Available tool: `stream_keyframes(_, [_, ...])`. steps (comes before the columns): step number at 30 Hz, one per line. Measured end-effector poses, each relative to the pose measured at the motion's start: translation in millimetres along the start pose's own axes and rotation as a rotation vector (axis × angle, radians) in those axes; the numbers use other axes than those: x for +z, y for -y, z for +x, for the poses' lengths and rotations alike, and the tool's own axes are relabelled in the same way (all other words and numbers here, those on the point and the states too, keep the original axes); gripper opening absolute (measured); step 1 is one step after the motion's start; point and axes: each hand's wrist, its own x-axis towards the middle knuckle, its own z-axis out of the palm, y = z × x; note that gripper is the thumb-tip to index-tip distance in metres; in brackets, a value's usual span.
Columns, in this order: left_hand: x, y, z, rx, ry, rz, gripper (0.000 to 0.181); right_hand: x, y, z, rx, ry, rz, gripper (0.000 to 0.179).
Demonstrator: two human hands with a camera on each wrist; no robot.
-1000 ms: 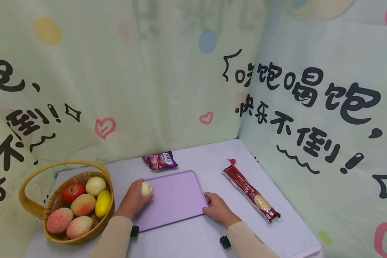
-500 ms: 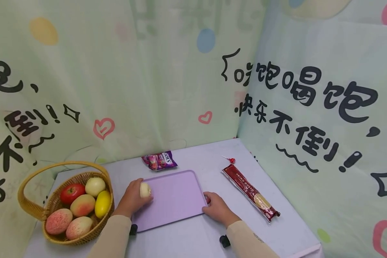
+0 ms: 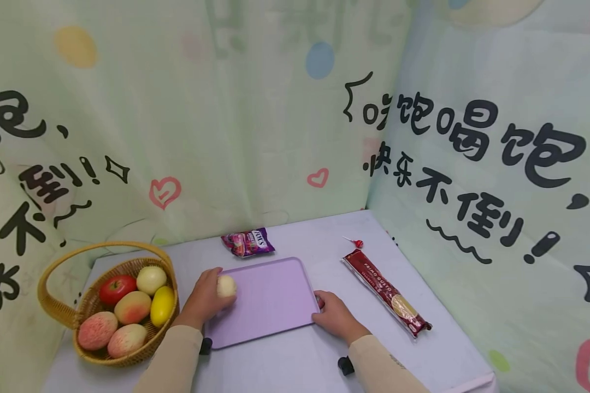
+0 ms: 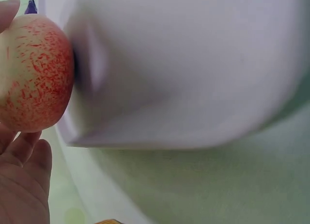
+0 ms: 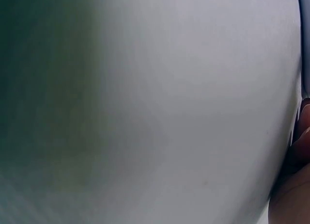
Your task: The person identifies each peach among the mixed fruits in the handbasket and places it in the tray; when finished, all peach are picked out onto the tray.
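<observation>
A pale peach [image 3: 226, 286] with red speckles is held in my left hand [image 3: 202, 299], over the left part of a lilac tray [image 3: 270, 295]. In the left wrist view, the thumb and fingers lie on opposite sides of the peach [image 4: 36, 73], close to the tray surface. My right hand [image 3: 336, 316] grips the tray's right edge near its front corner, thumb at the rim. Its fingertips are partly hidden there. The right wrist view catches only part of the right hand [image 5: 293, 190] at its right margin.
On the left, a wicker basket [image 3: 54, 307] with a tall handle holds several fruits, among them a red apple [image 3: 117, 289] and a yellow fruit [image 3: 162, 306]. A purple snack bag [image 3: 248, 242] lies behind the tray. To the right are a lollipop [image 3: 358, 243] and a red spaghetti packet [image 3: 385, 292].
The head view has shifted slightly. In my left hand the peach looks turned a little, its dented end less visible. The right hand keeps its place on the tray edge.
</observation>
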Motion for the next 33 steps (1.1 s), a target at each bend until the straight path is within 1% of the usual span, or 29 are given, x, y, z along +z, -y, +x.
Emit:
stream_keyframes(4, [-1.9,-2.2,-1.1,0.017,0.003,-0.005,0.092,-0.2,0.7,0.0,0.023,0.002,0.0,0.066])
stream_keyframes(7, [-3.9,-5.2,-2.3,0.015,0.013,-0.009,0.093,-0.3,0.4,0.2,0.025,0.005,-0.002,0.066])
stream_keyframes(10, [-5.9,-9.5,-3.9,-0.005,0.02,-0.012,0.093,-0.3,-0.8,1.0,0.028,0.008,0.001,0.066])
stream_keyframes(14, [-10.1,-17.5,-8.2,0.001,0.02,-0.012,0.092,-0.6,-1.8,2.4,0.033,0.007,-0.002,0.066])
stream_keyframes(18, [-16.4,-26.4,-14.3,0.037,0.011,0.002,0.092,-0.9,0.1,2.4,0.028,0.009,-0.003,0.066])
stream_keyframes(22, [-23.1,-37.1,-21.1,0.055,0.013,0.02,0.092,-0.6,0.7,1.5,0.036,0.015,-0.001,0.066])
stream_keyframes(25, [-28.7,-44.2,-27.5,0.074,0.017,0.05,0.093,-0.6,1.0,2.0,0.035,0.018,-0.007,0.066])
stream_keyframes(27, [-32.7,-48.4,-32.1,0.098,0.014,0.078,0.092,-0.8,0.8,2.7,0.036,0.016,-0.007,0.066])
stream_keyframes(29, [-36.7,-52.6,-36.8,0.128,0.004,0.11,0.091,-1.1,0.7,3.0,0.035,0.016,-0.008,0.066])
stream_keyframes(33, [-44.2,-61.2,-45.3,0.176,-0.035,0.166,0.089,-1.8,-0.3,3.5,0.028,0.015,-0.005,0.066])
